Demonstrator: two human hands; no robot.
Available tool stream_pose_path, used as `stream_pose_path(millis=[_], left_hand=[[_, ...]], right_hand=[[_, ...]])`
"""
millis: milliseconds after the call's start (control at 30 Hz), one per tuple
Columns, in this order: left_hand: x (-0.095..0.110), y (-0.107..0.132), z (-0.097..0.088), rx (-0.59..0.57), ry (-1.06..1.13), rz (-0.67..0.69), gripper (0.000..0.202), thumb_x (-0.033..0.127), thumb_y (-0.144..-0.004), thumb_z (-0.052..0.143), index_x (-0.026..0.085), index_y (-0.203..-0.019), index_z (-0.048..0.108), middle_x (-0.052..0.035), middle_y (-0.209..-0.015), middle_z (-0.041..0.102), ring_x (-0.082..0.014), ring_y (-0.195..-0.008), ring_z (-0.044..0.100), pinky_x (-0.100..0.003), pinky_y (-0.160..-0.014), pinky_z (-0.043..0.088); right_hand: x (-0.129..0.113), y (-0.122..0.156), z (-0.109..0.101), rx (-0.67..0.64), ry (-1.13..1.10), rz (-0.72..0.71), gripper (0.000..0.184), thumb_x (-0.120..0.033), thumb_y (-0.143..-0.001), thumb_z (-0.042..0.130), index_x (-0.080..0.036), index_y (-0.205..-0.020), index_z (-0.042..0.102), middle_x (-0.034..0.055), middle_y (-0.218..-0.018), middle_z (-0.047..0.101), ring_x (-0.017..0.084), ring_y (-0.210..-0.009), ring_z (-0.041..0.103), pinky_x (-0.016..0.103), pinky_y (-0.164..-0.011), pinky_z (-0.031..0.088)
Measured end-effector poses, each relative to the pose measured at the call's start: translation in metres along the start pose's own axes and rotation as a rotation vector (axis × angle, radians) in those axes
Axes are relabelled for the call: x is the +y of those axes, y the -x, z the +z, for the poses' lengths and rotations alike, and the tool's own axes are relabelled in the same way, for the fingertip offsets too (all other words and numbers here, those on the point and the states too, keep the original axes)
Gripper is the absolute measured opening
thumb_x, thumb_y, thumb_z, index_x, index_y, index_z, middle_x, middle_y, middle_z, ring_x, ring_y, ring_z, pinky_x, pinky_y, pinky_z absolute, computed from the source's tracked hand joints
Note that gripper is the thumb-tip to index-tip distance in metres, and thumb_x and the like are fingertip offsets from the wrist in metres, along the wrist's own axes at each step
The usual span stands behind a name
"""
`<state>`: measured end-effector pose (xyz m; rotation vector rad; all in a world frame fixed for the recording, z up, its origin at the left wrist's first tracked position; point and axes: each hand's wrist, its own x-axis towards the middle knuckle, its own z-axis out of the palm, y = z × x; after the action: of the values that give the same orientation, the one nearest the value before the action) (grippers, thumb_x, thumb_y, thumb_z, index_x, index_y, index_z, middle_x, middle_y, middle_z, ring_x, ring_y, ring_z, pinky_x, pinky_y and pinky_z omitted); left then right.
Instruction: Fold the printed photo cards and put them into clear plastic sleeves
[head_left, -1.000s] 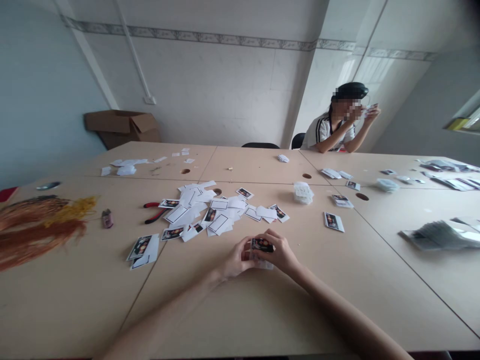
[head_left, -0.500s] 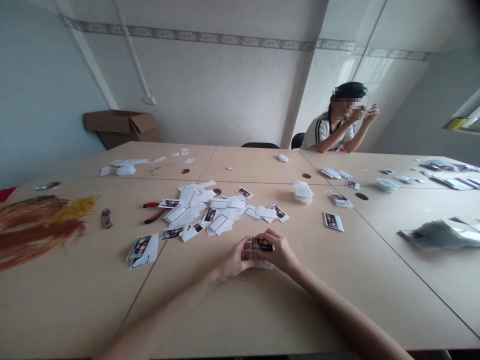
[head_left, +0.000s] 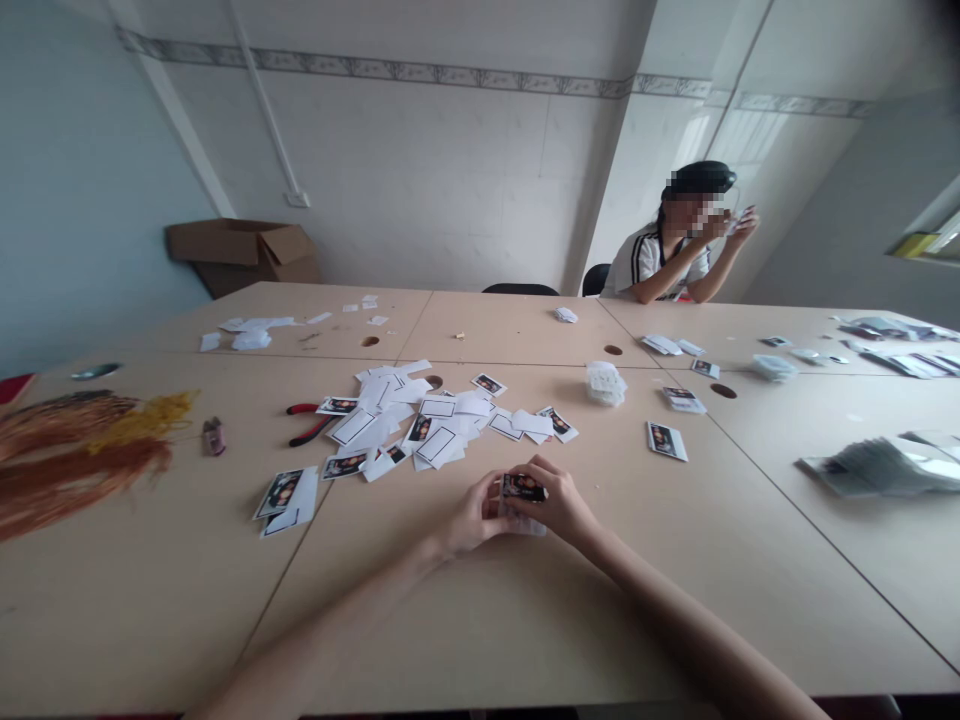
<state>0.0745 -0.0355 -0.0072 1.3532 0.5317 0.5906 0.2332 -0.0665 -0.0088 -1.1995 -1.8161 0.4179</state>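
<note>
Just above the near part of the table, my left hand [head_left: 474, 515] and my right hand [head_left: 556, 500] meet around a small printed photo card [head_left: 523, 487] with a dark picture. Beneath the card a clear plastic sleeve [head_left: 529, 526] shows at its lower end; how far the card sits in it I cannot tell. The left fingers grip the left side, and the right fingers close over the top and right edge. Beyond my hands lies a loose pile of cards [head_left: 439, 447], some picture side up, others showing a white back with a black outline.
Red-handled pliers [head_left: 307, 436] poke out from the pile. Left are pink clippers [head_left: 214, 437] and bundled brown cords [head_left: 82, 465]. A stack of clear sleeves [head_left: 604, 384] stands beyond; more packets [head_left: 877, 468] lie right. Across the table a person [head_left: 675, 245] handles a small item.
Almost nothing differs. Both my hands keep hold of the card and the plastic sleeve, with only a very slight shift of the fingers.
</note>
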Motion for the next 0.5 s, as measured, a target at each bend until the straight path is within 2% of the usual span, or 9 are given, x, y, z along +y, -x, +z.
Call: stream_pose_path(millis=[500], left_hand=[[-0.0017, -0.0008, 0.0004, -0.011, 0.023, 0.034, 0.044, 0.018, -0.066, 0.065, 0.018, -0.105, 0.045, -0.0069, -0.103, 0.056, -0.0231, -0.096, 0.055, -0.038, -0.082, 0.044]], right_hand=[[-0.0008, -0.0009, -0.0007, -0.025, 0.011, 0.023, 0.023, -0.028, -0.069, 0.061, -0.02, -0.09, 0.058, 0.0013, -0.08, 0.054, 0.011, -0.069, 0.055, 0.022, -0.061, 0.044]])
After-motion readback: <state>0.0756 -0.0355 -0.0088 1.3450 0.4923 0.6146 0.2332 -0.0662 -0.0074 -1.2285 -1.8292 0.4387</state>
